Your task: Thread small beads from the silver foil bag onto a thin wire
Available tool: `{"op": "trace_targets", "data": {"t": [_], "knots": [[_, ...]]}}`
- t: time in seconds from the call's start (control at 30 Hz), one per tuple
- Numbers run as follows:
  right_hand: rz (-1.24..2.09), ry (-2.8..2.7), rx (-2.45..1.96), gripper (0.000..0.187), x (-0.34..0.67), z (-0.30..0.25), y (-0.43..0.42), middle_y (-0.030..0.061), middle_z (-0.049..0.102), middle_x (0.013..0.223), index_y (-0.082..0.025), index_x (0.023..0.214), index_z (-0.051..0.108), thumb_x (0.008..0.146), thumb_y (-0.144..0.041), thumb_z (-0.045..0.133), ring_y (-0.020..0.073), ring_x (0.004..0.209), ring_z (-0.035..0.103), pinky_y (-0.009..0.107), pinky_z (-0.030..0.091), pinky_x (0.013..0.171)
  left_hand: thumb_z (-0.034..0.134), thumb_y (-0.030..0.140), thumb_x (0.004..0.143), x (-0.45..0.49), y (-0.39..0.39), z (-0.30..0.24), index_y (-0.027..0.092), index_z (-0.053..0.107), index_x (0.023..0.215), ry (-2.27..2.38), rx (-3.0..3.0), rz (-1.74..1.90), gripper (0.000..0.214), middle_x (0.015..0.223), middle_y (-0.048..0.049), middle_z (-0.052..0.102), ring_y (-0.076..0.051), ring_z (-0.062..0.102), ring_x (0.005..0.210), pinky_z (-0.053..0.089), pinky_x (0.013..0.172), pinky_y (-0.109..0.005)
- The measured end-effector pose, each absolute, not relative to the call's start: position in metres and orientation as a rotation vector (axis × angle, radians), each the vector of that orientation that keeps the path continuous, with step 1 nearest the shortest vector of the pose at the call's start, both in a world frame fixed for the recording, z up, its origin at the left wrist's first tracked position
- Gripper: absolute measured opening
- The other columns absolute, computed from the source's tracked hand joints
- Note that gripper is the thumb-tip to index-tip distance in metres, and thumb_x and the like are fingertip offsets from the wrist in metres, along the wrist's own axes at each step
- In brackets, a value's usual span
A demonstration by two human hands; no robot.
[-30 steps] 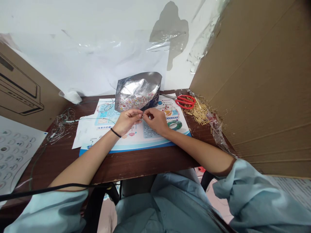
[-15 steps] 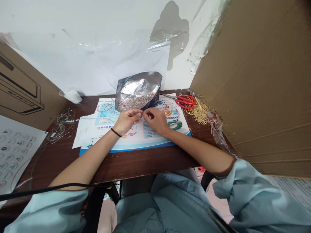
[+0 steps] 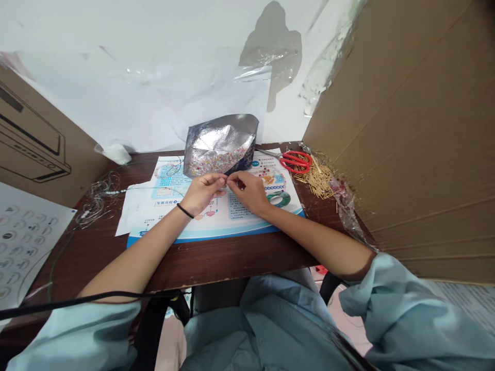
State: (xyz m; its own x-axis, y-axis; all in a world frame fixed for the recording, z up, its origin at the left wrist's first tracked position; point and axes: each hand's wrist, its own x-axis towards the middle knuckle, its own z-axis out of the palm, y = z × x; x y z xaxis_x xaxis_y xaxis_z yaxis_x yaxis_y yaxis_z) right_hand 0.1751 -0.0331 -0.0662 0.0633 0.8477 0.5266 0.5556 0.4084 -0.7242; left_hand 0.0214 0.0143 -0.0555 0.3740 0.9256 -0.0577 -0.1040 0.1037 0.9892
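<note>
Forearms (image 3: 309,234) lie bare across the worktop (image 3: 228,260), reaching forward from bunched light-blue sleeves (image 3: 386,304), with a black wristband (image 3: 184,211) on the left wrist. The left hand (image 3: 203,193) and right hand (image 3: 249,193) come together above a printed blue-and-white sheet (image 3: 209,206), their elbows spread and their fingers curled inward. Each grip is closed to a tight pinch, thumb against forefinger, and the two pinches almost meet. Whatever lies between the fingertips is too small to make out. A fine beaded thread (image 3: 147,189) runs from the hands leftward across the sheet into a loose tangle of clear strands (image 3: 98,198) on the worktop.

Just beyond the hands, a crumpled silver foil pouch (image 3: 220,139) leans open against the wall, touching the far part of the sheet and holding a mass of tiny multicoloured beads (image 3: 211,162). To the right lie red-handled scissors (image 3: 296,162), beside a scattered heap of thin gold pins (image 3: 315,180) and crumpled clear plastic film (image 3: 346,203). A sheet of round icons (image 3: 23,247) lies at the far left, below a cardboard box (image 3: 34,139). A cardboard panel (image 3: 402,129) stands along the right side, and plastic sheeting (image 3: 135,103) covers the wall behind.
</note>
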Motion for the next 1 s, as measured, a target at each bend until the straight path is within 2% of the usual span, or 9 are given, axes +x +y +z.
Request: {"op": "trace_targets", "data": {"t": [0.23, 0.47, 1.0], "knots": [[0.358, -1.598, -1.268, 0.012, 0.1754, -0.0661, -0.0324, 0.0015, 0.064, 0.081, -0.020, 0.082, 0.061, 0.089, -0.022, 0.051, 0.0131, 0.072, 0.053, 0.027, 0.042, 0.070, 0.085, 0.046, 0.057, 0.0225, 0.0125, -0.0523, 0.016, 0.072, 0.078, 0.885, 1.206, 0.919, 0.038, 0.082, -0.0059, 0.068, -0.012, 0.060, 0.072, 0.054, 0.062, -0.024], [0.275, -1.618, -1.264, 0.014, 0.1751, -0.0662, -0.0333, 0.0036, 0.062, 0.084, -0.020, 0.082, 0.056, 0.091, -0.020, 0.045, 0.0149, 0.080, 0.053, 0.028, 0.041, 0.074, 0.086, 0.041, 0.057, 0.0220, 0.0130, -0.0534, 0.017, 0.073, 0.082, 0.855, 1.198, 0.921, 0.037, 0.084, -0.0049, 0.069, -0.012, 0.061, 0.071, 0.054, 0.063, -0.025], [0.244, -1.636, -1.263, 0.012, 0.1735, -0.0677, -0.0333, 0.0028, 0.060, 0.079, -0.020, 0.078, 0.055, 0.088, -0.021, 0.048, 0.0148, 0.075, 0.052, 0.028, 0.041, 0.069, 0.088, 0.036, 0.055, 0.0209, 0.0141, -0.0549, 0.016, 0.073, 0.082, 0.856, 1.183, 0.919, 0.037, 0.083, -0.0045, 0.070, -0.013, 0.064, 0.073, 0.055, 0.066, -0.026]]}}
